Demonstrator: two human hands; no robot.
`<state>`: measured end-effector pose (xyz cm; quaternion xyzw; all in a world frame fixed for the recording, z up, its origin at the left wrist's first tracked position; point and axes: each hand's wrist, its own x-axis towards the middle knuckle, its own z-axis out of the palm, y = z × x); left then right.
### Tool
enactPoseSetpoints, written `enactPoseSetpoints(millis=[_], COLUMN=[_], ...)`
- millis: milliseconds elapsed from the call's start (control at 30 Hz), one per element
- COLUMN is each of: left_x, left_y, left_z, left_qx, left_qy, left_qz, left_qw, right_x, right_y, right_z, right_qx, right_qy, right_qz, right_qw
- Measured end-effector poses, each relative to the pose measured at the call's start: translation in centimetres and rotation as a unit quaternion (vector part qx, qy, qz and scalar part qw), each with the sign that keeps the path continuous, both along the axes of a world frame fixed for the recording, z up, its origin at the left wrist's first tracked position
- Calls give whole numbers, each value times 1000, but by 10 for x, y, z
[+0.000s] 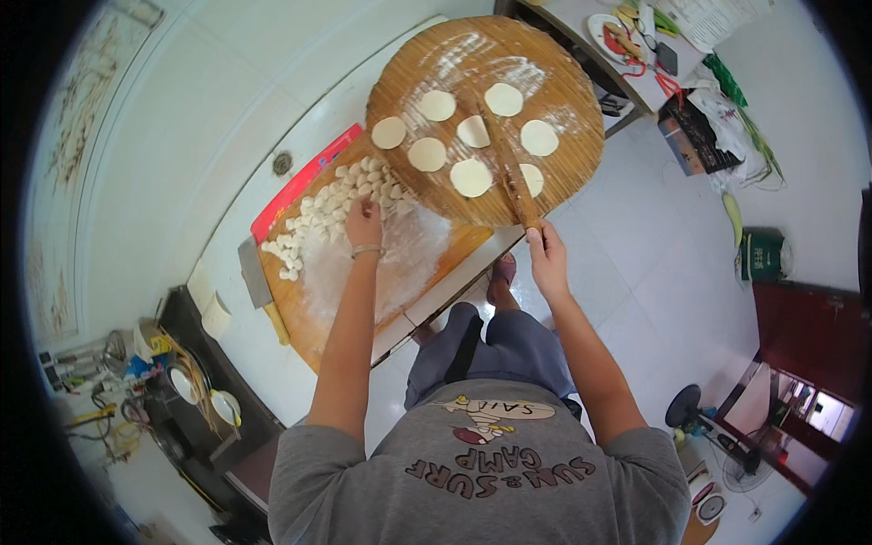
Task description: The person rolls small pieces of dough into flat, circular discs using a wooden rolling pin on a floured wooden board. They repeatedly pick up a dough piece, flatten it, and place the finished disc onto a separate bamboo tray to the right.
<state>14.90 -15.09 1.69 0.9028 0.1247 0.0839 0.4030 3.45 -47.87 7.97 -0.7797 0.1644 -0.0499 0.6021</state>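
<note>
My right hand (548,254) grips the near end of a long wooden rolling pin (509,165). The pin lies slantwise across a round wooden board (563,86) dusted with flour. Several flat round dough wrappers, such as the pale one at the front (471,178), are spread on the board, and the pin partly covers two of them. My left hand (363,225) is at the edge of a heap of small dough pieces (318,209) on a floured cutting board (436,272). Its fingers are curled together, and whatever they may hold is hidden.
A cleaver (255,272) with a wooden handle lies along the cutting board's left edge. Behind the heap sits a red flat strip (304,182). A side table (590,18) with a plate stands at the far right, near a box (688,132). A green bin (761,253) is farther right.
</note>
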Motion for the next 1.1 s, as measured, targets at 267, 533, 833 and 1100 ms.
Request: enactPoseSetpoints(millis=[267, 533, 833, 1100], left_x=[-44, -61, -85, -184], left_y=[-16, 29, 71, 120], left_z=[-12, -36, -44, -48], left_qx=[197, 253, 187, 92], left_qy=[18, -39, 18, -44], left_qz=[23, -101, -91, -209], left_qw=[980, 961, 978, 972], right_x=[-12, -40, -52, -63], right_y=[65, 104, 148, 173], right_z=[13, 7, 18, -16], right_qx=[36, -17, -78, -94], right_qy=[35, 25, 17, 13], right_qz=[88, 141, 198, 234], right_qw=[995, 990, 977, 968])
